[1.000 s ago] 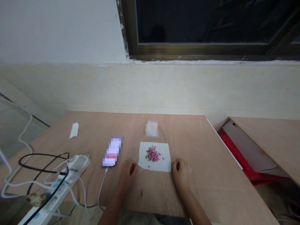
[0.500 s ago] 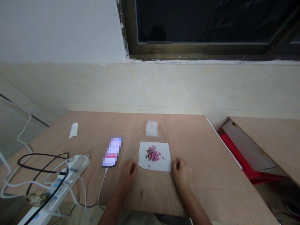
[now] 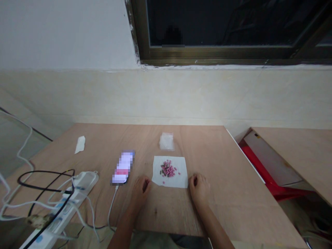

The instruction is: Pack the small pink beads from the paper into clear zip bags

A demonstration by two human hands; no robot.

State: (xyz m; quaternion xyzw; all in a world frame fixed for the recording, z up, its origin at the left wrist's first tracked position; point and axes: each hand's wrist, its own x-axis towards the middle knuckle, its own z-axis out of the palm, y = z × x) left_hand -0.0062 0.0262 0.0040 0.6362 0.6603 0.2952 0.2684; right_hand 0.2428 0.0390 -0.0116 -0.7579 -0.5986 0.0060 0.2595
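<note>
Just below the centre of the frame, a heap of small pink beads (image 3: 168,169) lies on your white paper (image 3: 182,162), a few loose ones around it; the sheet probably keeps them from scattering over the wood and makes the pink easy to see. Your left hand (image 3: 140,189) rests just beside the paper's left edge and your right hand (image 3: 199,188) just beside its lower right corner. Both are loosely curled, with nothing visible in either, and set so that neither covers the beads.

Above the paper, a clear plastic bag (image 3: 166,141) lies flat, apart from the beads but seemingly within reach. Left of centre, your phone (image 3: 122,167) lies face up with its screen lit, near your left hand; a white cable (image 3: 111,204) at its lower end likely explains why it sits toward the power strip (image 3: 86,179) at lower left. A paper scrap (image 3: 80,144) lies farther up, on the table's (image 3: 233,204) left side.
</note>
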